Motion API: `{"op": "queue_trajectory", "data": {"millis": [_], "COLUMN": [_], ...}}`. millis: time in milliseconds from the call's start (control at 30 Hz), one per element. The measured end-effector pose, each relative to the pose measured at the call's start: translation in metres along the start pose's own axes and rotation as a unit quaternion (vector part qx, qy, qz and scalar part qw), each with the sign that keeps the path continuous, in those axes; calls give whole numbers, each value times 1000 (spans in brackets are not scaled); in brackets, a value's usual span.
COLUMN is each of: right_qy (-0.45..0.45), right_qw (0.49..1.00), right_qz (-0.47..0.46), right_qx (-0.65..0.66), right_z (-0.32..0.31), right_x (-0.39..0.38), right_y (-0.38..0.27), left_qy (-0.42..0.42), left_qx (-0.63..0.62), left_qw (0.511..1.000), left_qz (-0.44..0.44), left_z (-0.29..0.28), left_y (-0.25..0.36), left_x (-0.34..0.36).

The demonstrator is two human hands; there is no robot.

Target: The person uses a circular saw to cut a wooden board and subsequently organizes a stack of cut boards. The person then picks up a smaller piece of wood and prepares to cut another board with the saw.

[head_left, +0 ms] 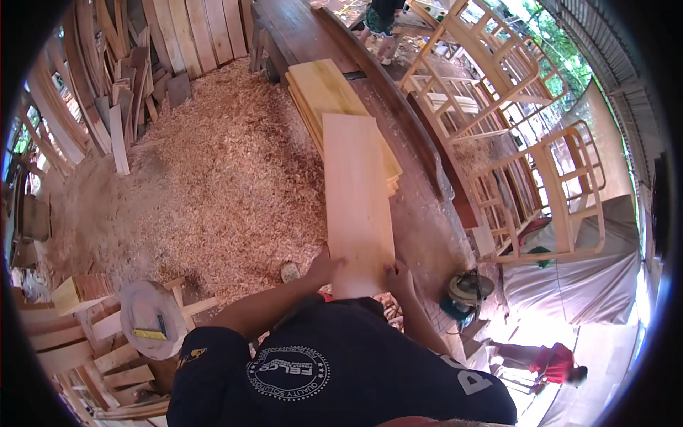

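A long, pale wooden board [359, 199] stretches away from my body, its near end close to my waist. My left hand [326, 270] grips the board's left edge near that end, and my right hand [400, 277] holds the opposite edge. The fingers of both hands are partly hidden beneath the wood. Toward its far end the board overlaps a stack of yellowish planks [327, 82], which rests on a long brown workbench [416, 213].
Wood shavings [235, 164] cover the ground at left, with lumber [128, 85] leaning behind. A round stool-like block [151, 320] carries a yellow tool. A power tool [469, 288] sits at the bench's near right. Chair frames [555, 192] stand at right; two people are farther off.
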State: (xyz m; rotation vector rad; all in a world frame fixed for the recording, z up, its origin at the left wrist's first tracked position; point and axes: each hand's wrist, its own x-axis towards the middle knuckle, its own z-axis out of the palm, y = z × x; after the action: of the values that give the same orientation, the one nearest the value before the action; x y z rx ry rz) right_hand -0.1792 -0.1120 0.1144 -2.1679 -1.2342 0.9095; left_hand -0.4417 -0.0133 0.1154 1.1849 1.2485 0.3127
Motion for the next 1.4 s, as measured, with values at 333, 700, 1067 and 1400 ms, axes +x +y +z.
{"op": "queue_trajectory", "data": {"millis": [333,700,1067,1400], "right_qy": [19,8,-217,-286], "right_qw": [999,975,975,957], "right_qz": [-42,-88,35,48], "right_qx": [4,-202,33,28], "right_z": [-17,-25,-23,61], "right_x": [156,390,359,246], "right_y": [-97,-127,-155,-178], "left_qy": [95,89,52,-27], "left_qx": [15,-98,-373,-426], "left_qw": [993,991,926,902], "left_qz": [74,-32,-33,-67], "left_z": [-55,-125,-121,-227], "left_y": [61,79,104,3], "left_x": [87,195,260,226]}}
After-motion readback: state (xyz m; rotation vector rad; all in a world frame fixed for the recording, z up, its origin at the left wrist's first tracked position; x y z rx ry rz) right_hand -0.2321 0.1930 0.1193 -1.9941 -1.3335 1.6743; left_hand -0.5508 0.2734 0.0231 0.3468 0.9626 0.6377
